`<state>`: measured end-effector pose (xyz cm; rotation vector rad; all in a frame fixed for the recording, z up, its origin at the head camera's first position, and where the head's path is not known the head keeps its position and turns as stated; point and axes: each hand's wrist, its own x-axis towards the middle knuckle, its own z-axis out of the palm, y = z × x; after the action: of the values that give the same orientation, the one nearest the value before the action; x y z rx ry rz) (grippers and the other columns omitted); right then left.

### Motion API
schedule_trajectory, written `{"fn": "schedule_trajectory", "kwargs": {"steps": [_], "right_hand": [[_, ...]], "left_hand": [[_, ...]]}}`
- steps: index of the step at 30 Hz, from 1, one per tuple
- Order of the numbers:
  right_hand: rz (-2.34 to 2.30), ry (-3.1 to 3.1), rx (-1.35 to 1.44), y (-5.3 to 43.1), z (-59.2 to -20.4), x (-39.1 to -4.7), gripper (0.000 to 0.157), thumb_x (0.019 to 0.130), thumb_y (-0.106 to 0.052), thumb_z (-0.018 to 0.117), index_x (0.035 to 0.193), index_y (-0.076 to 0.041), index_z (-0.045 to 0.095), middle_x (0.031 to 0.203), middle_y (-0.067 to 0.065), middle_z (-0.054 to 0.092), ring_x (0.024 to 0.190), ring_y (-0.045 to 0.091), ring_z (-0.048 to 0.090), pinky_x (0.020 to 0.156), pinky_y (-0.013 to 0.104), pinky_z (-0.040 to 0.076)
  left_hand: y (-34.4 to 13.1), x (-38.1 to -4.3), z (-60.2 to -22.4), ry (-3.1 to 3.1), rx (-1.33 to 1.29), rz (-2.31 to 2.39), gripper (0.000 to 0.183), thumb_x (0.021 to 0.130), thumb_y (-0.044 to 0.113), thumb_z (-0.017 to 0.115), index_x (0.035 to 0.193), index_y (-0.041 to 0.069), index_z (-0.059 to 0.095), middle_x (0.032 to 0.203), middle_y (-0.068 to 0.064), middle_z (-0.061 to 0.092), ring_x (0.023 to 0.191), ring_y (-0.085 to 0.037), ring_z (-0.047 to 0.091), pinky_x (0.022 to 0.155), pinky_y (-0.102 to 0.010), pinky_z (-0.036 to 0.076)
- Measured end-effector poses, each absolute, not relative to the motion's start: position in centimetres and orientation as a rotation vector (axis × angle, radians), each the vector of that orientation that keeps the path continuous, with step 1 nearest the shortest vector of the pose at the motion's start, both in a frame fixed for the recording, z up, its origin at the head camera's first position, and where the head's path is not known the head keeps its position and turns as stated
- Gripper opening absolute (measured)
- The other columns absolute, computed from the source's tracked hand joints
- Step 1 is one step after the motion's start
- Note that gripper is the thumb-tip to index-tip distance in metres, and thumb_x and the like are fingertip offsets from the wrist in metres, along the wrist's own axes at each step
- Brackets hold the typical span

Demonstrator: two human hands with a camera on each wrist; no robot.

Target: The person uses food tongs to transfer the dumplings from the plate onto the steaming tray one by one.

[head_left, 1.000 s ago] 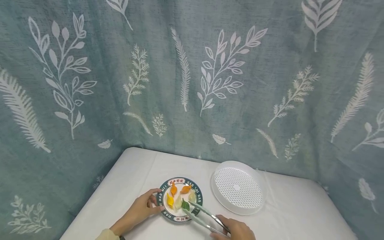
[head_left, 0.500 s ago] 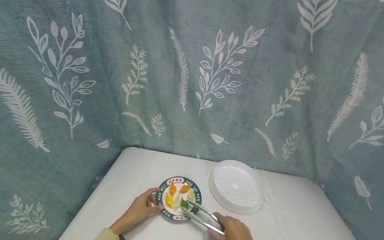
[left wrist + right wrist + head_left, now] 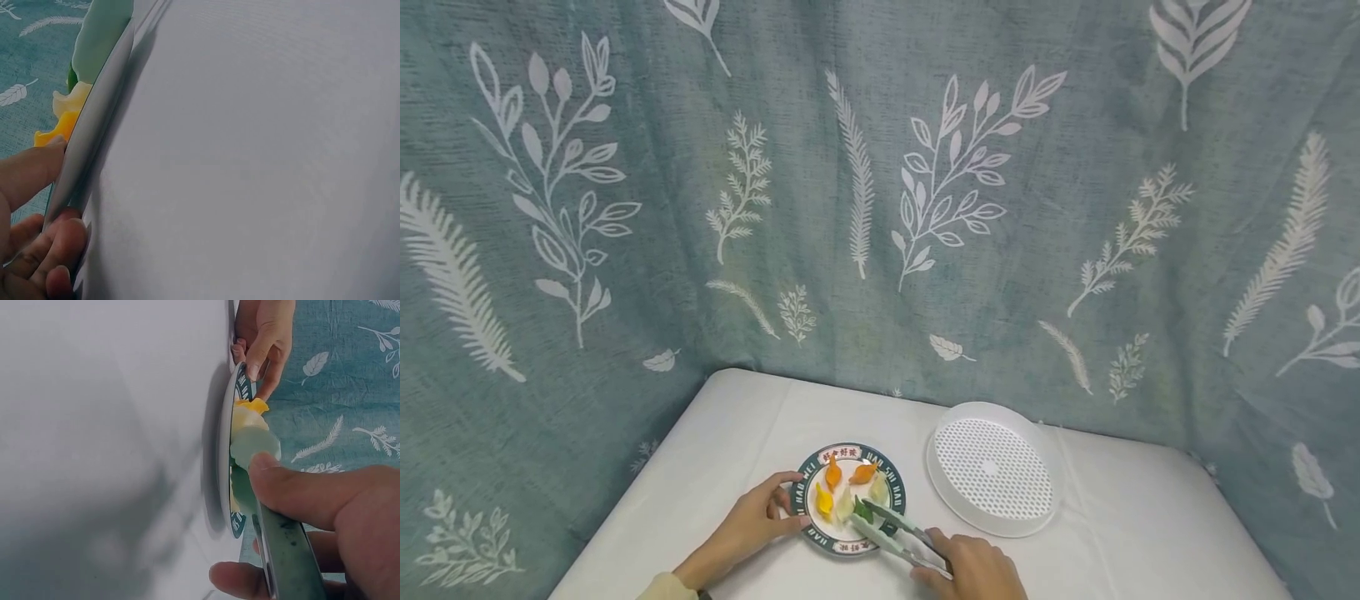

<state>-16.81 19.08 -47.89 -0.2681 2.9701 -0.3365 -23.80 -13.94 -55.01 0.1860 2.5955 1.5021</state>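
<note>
A plate with a dark green lettered rim (image 3: 896,486) lies on the white table. My left hand (image 3: 756,518) grips its left edge, thumb on top and the other fingers at the underside in the left wrist view. My right hand (image 3: 979,571) holds metal tongs with pale green tips (image 3: 880,539), thumb pressing one arm in the right wrist view. The tips stand on both sides of a green dumpling-shaped piece (image 3: 860,507), partly hidden by them. Around it on the plate are a yellow piece (image 3: 824,502), two orange pieces (image 3: 863,473) and two pale pieces (image 3: 878,490).
To the right of the plate stands a round white tray with a perforated base (image 3: 992,468). A blue-green curtain (image 3: 880,333) with white leaf prints hangs behind and beside the white-covered table (image 3: 752,417).
The arms of the tongs have come closer together about the green piece, and my right hand has moved slightly to the left. My left hand keeps its grip on the plate.
</note>
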Motion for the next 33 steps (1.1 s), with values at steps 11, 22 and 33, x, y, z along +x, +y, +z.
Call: {"fn": "schedule_trajectory", "kwargs": {"steps": [11,22,33], "right_hand": [[-0.430,2.959,-0.348,19.8,-48.3,-16.7,0.051,0.086,-0.054,0.076,0.119,-0.016,0.076,0.061,-0.011,0.047,0.054,0.009,0.042,0.056,0.030,0.037],[-0.594,2.921,-0.345,21.1,-48.1,-16.6,0.057,0.088,-0.059,0.071,0.123,-0.013,0.075,0.065,-0.010,0.050,0.057,0.008,0.042,0.055,0.031,0.036],[-0.656,2.993,-0.338,21.5,-47.7,-16.3,0.058,0.088,-0.057,0.073,0.126,-0.013,0.075,0.066,-0.013,0.051,0.057,0.006,0.044,0.055,0.029,0.038]], "left_hand": [[-14.0,-23.7,-55.1,2.598,0.222,1.512,0.073,0.080,0.037,0.089,0.141,0.014,0.057,0.092,0.002,0.060,0.072,-0.017,0.050,0.057,-0.026,0.039],[-14.1,-23.6,-55.0,2.567,0.248,1.556,0.072,0.081,0.036,0.089,0.141,0.013,0.057,0.092,0.001,0.059,0.070,-0.015,0.049,0.057,-0.025,0.039],[-13.9,-23.7,-55.0,2.608,0.208,1.507,0.074,0.078,0.037,0.090,0.140,0.014,0.058,0.091,0.002,0.059,0.072,-0.017,0.050,0.057,-0.025,0.039]]}}
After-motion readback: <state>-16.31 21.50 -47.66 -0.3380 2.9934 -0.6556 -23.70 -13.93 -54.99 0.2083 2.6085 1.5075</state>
